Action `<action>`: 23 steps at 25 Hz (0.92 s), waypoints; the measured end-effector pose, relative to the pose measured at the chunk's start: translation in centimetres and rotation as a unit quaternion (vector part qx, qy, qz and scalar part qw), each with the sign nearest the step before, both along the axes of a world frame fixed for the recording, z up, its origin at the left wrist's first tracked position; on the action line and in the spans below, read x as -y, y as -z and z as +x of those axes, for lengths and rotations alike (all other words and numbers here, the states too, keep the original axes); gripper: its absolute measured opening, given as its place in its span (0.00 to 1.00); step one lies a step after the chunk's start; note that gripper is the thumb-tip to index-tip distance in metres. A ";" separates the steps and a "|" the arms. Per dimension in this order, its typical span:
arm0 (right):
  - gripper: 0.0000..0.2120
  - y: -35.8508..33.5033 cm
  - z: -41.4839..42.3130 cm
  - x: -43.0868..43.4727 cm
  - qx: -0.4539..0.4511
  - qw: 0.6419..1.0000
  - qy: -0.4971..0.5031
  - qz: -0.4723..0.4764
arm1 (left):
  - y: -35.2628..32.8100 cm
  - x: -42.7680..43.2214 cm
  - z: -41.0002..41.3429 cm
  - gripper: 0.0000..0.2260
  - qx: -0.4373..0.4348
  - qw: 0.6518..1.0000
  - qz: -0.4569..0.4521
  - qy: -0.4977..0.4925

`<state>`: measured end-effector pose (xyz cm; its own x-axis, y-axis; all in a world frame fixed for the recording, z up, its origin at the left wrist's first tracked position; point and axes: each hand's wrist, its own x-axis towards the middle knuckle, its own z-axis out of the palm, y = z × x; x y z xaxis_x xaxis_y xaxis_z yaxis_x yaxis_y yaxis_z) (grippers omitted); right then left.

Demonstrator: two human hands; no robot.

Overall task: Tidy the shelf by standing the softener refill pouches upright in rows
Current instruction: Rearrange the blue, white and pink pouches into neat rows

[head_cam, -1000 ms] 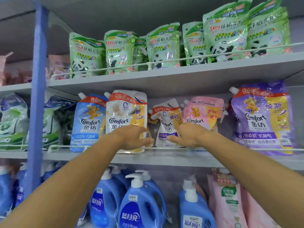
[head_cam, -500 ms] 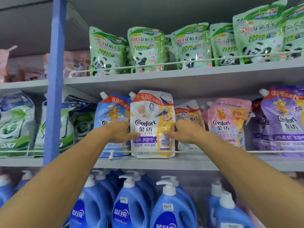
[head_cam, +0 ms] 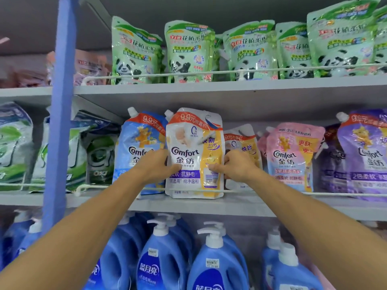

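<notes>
A white and yellow Comfort pouch [head_cam: 193, 143] stands upright at the front of the middle shelf [head_cam: 240, 204]. My left hand [head_cam: 156, 166] grips its left edge, thumb on the front. My right hand [head_cam: 234, 166] grips its right edge the same way. A blue Comfort pouch [head_cam: 138, 147] stands just to its left. Behind my right hand leans a second white and yellow pouch [head_cam: 245, 143], partly hidden. Further right stand a pink pouch [head_cam: 291, 158] and a purple pouch [head_cam: 366, 155], with a dark purple one [head_cam: 329, 162] set back between them.
A white wire rail [head_cam: 272, 192] runs along the shelf front. Green panda pouches [head_cam: 188, 51] fill the shelf above. Blue pump bottles [head_cam: 163, 258] stand below. A blue upright post [head_cam: 60, 122] and green detergent bags [head_cam: 62, 155] are to the left.
Both hands have closed in on the white and yellow pouch and hold it by its sides. It now stands straighter beside the blue pouch. The camera has swung left.
</notes>
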<state>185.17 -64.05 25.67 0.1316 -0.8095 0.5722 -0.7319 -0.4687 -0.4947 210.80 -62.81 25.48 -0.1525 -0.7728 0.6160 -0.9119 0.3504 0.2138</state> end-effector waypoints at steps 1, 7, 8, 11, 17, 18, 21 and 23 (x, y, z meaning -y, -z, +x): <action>0.11 0.0 -0.1 -0.1 0.027 1.000 -0.008 0.003 | 0.0 -0.1 -0.5 0.19 -0.018 1.000 0.001 0.008; 0.12 0.1 -3.5 -0.5 0.051 0.999 -0.001 0.003 | 0.7 0.4 -4.1 0.19 -0.151 0.985 0.003 0.082; 0.12 0.2 -4.5 -0.2 0.060 0.998 0.001 0.004 | 0.8 0.5 -5.0 0.18 -0.163 0.983 -0.008 0.085; 0.13 0.6 -8.3 0.2 0.074 0.997 0.016 -0.001 | 1.0 0.8 -8.9 0.13 -0.181 0.976 -0.026 0.119; 0.14 0.5 -13.7 1.3 0.044 0.997 0.062 0.000 | 1.5 3.1 -15.3 0.10 -0.194 0.969 -0.044 0.145; 0.14 0.5 -14.0 1.5 0.045 0.998 0.052 0.008 | 1.6 3.7 -15.8 0.09 -0.194 0.970 -0.042 0.143; 0.14 0.5 -14.5 1.6 0.069 0.997 0.008 0.023 | 1.8 4.9 -16.5 0.10 -0.208 0.966 -0.031 0.147; 0.14 0.8 -14.4 2.4 0.080 0.996 0.023 0.017 | 1.8 5.7 -16.8 0.12 -0.216 0.964 -0.030 0.155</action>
